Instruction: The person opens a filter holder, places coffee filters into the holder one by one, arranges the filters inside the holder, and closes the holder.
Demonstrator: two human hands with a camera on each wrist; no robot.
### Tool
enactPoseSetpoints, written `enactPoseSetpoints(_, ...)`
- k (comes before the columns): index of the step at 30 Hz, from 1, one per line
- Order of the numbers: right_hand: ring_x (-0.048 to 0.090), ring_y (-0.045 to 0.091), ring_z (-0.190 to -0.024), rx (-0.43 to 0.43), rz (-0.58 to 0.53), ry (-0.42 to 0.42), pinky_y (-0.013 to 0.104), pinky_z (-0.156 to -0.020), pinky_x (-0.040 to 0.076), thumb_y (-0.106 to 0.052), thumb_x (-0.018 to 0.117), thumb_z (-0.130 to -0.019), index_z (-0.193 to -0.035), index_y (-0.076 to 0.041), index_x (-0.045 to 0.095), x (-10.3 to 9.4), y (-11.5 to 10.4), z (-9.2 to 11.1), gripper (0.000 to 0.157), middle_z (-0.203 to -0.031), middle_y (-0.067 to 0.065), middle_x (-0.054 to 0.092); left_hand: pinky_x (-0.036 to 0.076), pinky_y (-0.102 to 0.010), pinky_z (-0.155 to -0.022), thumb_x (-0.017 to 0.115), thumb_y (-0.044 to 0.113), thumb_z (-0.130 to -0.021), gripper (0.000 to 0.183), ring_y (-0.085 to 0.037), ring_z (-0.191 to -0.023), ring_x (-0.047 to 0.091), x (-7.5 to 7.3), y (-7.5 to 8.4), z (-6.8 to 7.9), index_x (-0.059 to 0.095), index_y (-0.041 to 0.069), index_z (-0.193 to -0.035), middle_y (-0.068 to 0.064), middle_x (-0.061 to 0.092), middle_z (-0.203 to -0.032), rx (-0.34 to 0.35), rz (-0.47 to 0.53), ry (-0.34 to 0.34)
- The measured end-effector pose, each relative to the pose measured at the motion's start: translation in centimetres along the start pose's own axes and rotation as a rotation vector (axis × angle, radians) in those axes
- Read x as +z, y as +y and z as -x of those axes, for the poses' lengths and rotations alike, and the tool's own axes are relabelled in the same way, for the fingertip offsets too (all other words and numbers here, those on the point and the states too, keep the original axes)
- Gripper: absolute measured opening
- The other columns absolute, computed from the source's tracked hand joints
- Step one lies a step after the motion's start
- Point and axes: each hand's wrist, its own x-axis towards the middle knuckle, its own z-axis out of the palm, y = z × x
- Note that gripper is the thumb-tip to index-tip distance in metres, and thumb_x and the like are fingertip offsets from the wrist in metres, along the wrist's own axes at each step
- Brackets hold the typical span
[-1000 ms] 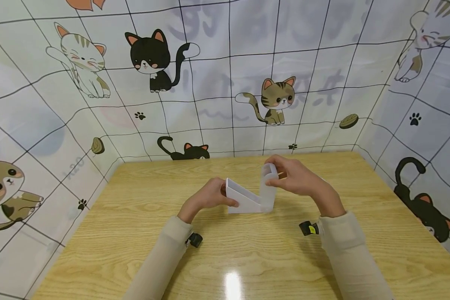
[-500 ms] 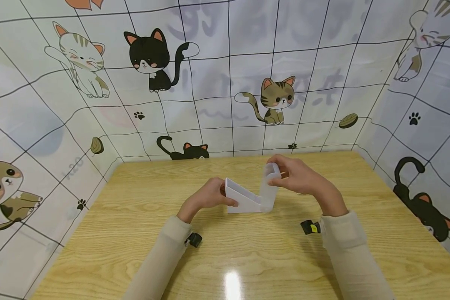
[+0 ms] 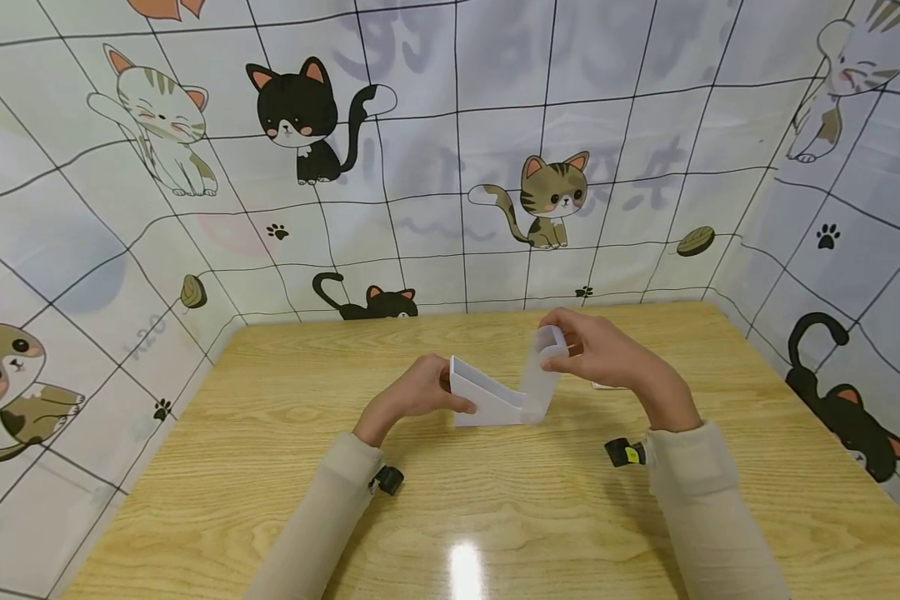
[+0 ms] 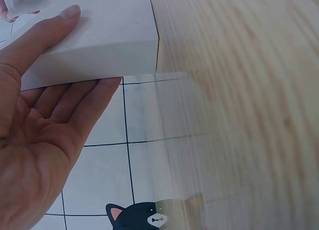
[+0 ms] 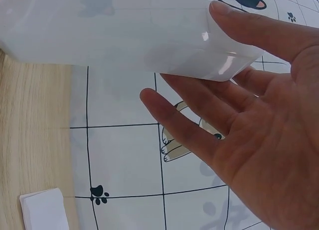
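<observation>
Wooden table [image 3: 495,492] under both grips. White case [image 3: 486,403] on it, tall end pinched by left hand [image 3: 418,388], presumably to steady. Translucent cover [image 3: 540,385], against low end, tilts up, pinched by right hand [image 3: 607,354], likely for control. White stack [image 5: 45,211] near right grip.

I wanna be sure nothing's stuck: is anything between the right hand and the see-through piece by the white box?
No, nothing visible is: the right hand pinches the see-through piece directly, near its upper end. The white box is at the piece's lower end. A small white stack lies on the table, not between them.
</observation>
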Motion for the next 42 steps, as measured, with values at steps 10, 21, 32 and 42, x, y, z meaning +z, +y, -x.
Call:
enactPoseSetpoints(10, 0.068, 0.031, -0.112, 0.033, 0.010, -0.012, 0.048, -0.095, 0.058, -0.012, 0.074, -0.095, -0.136, -0.001, 0.054, -0.3, 0.0, 0.2, 0.047, -0.123, 0.016, 0.064, 0.056, -0.027, -0.073, 0.087, 0.012, -0.084, 0.033, -0.011, -0.087, 0.074, 0.2, -0.1, 0.0, 0.076, 0.007, -0.115, -0.009, 0.080, -0.107, 0.007, 0.007, 0.003)
enactPoseSetpoints(21, 0.068, 0.031, -0.111, 0.035, -0.006, -0.017, 0.047, -0.092, 0.059, -0.012, 0.074, -0.095, -0.131, -0.003, 0.055, -0.6, 0.3, 0.6, 0.041, -0.121, 0.016, 0.064, 0.054, -0.026, -0.069, 0.086, 0.013, -0.085, 0.032, -0.010, -0.084, 0.073, 0.1, -0.1, 0.1, 0.076, 0.009, -0.115, -0.008, 0.080, -0.106, 0.007, 0.009, -0.009)
enactPoseSetpoints(32, 0.068, 0.029, -0.111, 0.036, -0.028, -0.026, 0.046, -0.091, 0.059, -0.012, 0.074, -0.095, -0.129, -0.003, 0.056, -1.0, 0.5, 0.9, 0.040, -0.122, 0.015, 0.063, 0.054, -0.026, -0.069, 0.086, 0.013, -0.085, 0.032, -0.011, -0.085, 0.074, 0.1, 0.1, 0.1, 0.076, 0.007, -0.115, -0.009, 0.080, -0.106, 0.018, 0.017, -0.009)
enactPoseSetpoints(42, 0.066, 0.028, -0.109, 0.022, -0.015, -0.025, 0.048, -0.093, 0.058, -0.012, 0.075, -0.095, -0.127, -0.003, 0.057, -1.1, 0.9, 1.0, 0.038, -0.120, 0.016, 0.064, 0.053, -0.026, -0.069, 0.086, 0.013, -0.085, 0.032, -0.010, -0.085, 0.073, 0.1, 0.0, 0.1, 0.077, 0.009, -0.114, -0.008, 0.080, -0.106, 0.016, 0.012, -0.005)
